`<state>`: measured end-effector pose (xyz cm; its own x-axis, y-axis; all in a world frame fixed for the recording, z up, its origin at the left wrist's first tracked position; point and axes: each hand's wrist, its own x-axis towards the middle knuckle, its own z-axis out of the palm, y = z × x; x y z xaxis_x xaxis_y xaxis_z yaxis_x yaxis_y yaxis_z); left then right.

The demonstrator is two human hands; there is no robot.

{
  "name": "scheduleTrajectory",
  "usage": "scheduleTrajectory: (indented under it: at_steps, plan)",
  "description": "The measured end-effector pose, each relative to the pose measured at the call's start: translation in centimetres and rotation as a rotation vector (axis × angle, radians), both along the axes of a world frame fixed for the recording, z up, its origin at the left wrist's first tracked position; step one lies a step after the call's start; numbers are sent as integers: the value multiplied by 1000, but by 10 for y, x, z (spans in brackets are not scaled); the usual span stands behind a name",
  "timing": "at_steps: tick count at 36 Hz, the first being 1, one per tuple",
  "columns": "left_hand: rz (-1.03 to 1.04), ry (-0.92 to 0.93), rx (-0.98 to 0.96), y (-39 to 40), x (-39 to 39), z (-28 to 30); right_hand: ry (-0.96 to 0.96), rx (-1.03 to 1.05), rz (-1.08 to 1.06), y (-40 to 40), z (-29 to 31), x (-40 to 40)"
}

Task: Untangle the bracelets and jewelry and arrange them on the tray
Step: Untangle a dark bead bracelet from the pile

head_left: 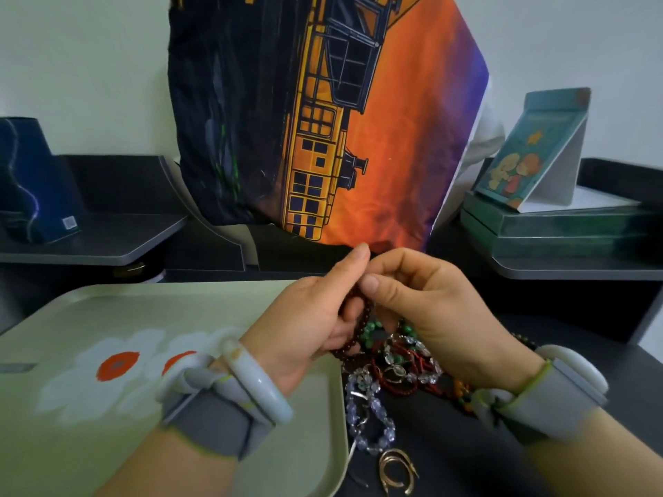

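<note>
Behind everything a big cushion [323,120] printed with an orange-and-yellow building leans against the wall, with a green box [559,227] and a propped picture card [531,156] on the shelf to my right. On the dark tabletop [466,453] the pale green tray [89,310] with its white-and-orange flowers lies at my left, and my left wrist hangs over its near right corner. My left hand [312,310] and my right hand [437,310] meet above the tangled pile of jewelry [398,364], which lies on the tabletop just beside the tray's right edge. Both sets of fingers [353,261] are curled and pinch the dark red bead bracelet [362,322], which loops down between my palms into the pile. A clear crystal bracelet [373,417] trails from the pile toward me, and near it gold hoops [396,471] lie apart. A pale bangle [258,382] circles my left wrist.
</note>
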<state>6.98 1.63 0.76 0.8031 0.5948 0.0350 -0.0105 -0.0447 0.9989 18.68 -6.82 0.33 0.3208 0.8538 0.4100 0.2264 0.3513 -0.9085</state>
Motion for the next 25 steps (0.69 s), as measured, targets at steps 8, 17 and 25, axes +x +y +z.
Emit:
scheduleTrajectory:
  at_steps: [8, 17, 25]
  plan:
    - [-25, -237, -381, 8, -2, 6, -10, -65, -40, 3, -6, 2]
    - [-13, -453, -519, 12, -5, 8, -249, -126, -126, 5, -14, -2]
    - [-41, -446, -380, 11, -3, 3, -757, -1, -312, 8, -23, -3]
